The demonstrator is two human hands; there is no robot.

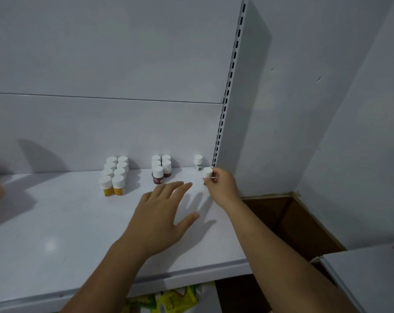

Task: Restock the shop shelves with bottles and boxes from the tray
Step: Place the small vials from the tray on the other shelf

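Bottle (pixel 207 173) upright in right hand (pixel 222 186)

The scene is dim and cool, with a grey-blue cast over the white shelf (pixel 55 222). Light falls from above and behind the camera, throwing soft finger shadows ahead of the left hand (pixel 159 218) and a broad dark shadow on the back panel (pixel 101 123) at far left. A faint round glare spot sits on the shelf surface near the front. Bottle labels are soft and unreadable. The slotted upright (pixel 227 91) bows from wide-angle distortion, and a blurred shape smears the left edge.
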